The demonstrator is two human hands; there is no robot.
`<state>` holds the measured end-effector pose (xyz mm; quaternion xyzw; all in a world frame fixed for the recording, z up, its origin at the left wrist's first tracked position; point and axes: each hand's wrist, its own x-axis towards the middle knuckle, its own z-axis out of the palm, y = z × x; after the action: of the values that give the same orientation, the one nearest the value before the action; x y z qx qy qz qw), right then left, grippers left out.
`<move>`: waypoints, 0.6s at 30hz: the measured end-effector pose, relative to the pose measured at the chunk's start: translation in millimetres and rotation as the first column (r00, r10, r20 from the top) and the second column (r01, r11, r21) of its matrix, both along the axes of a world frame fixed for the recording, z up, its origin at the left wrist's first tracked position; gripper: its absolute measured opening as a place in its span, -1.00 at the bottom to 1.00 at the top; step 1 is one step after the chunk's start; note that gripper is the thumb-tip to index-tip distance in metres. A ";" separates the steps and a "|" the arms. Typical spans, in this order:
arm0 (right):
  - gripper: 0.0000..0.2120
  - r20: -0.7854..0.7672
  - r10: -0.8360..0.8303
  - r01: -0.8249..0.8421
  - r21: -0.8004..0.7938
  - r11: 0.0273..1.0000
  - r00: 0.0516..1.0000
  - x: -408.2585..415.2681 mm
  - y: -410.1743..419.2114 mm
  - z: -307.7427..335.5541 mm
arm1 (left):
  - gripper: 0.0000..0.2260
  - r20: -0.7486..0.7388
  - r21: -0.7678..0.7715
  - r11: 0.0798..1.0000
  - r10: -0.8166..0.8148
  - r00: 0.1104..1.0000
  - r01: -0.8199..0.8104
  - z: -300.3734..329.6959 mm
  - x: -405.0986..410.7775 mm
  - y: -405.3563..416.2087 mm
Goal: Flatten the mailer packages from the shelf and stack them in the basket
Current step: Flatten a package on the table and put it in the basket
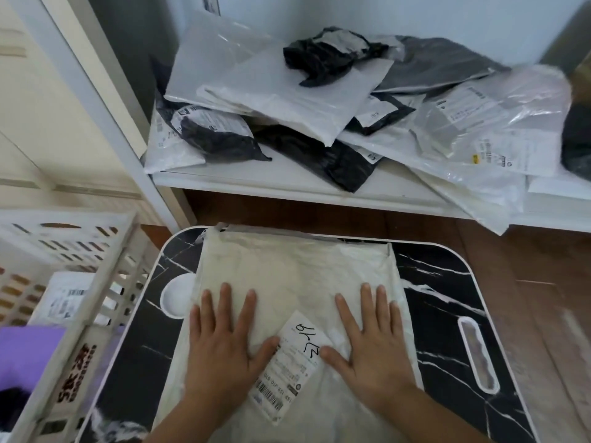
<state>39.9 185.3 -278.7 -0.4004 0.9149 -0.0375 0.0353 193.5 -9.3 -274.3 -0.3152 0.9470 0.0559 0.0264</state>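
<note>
A crumpled off-white plastic mailer package point(297, 282) is lying flat along the middle of the black marble-patterned bench point(447, 314), its far end reaching the bench's far edge and its near end running past the bottom of the view. Both hands are pressing down on it with straight, spread fingers, holding nothing: the left hand point(224, 343) is resting on the mailer's left half, the right hand point(371, 343) on its right half. A white shipping label with black handwriting and a barcode point(289, 362) is sitting tilted on the mailer between the two hands, with both thumbs touching its edges. Beyond the bench's far edge, a white shelf point(256, 183) is carrying a loose heap of white, grey and black mailer packages point(287, 100). Beside the bench's left edge, a white slatted plastic basket point(105, 282) is standing with a labelled white package point(64, 298) lying inside.
</note>
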 end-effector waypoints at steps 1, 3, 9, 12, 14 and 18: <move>-0.20 0.002 -0.009 0.009 0.019 1.000 1.000 1.0 0.2 -2.8 | -0.29 0.019 0.003 1.000 0.003 1.000 -0.004 -2.5 -0.7 1.2; -0.20 0.009 -0.002 0.001 0.062 0.998 1.000 5.3 5.9 -9.2 | -0.29 0.057 0.013 1.000 0.018 0.998 -0.019 -7.8 3.2 7.2; -0.27 -0.027 0.038 -0.037 0.046 0.998 0.999 -0.3 0.2 -6.3 | -0.37 0.053 0.020 0.995 -0.099 0.994 0.098 -3.3 -11.6 8.9; -0.42 -0.053 0.074 -0.072 0.046 0.996 0.996 -15.0 -35.0 -3.6 | -0.43 0.036 0.026 0.988 -0.154 0.987 0.153 8.9 -36.6 -1.4; -0.46 -0.047 0.092 -0.088 0.078 0.993 0.995 -24.0 -56.1 -8.2 | -0.42 0.015 0.011 0.984 -0.178 0.984 0.178 8.7 -51.8 -10.1; -0.46 -0.049 0.096 -0.090 0.113 0.989 0.994 -32.7 -70.7 -17.9 | -0.44 0.040 -0.019 0.983 -0.183 0.982 0.184 -3.1 -62.2 -23.0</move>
<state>7.2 114.6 -296.5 -0.4411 0.8964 0.0259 0.0345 131.2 -32.3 -277.4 -0.2280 0.9719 0.0365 0.0461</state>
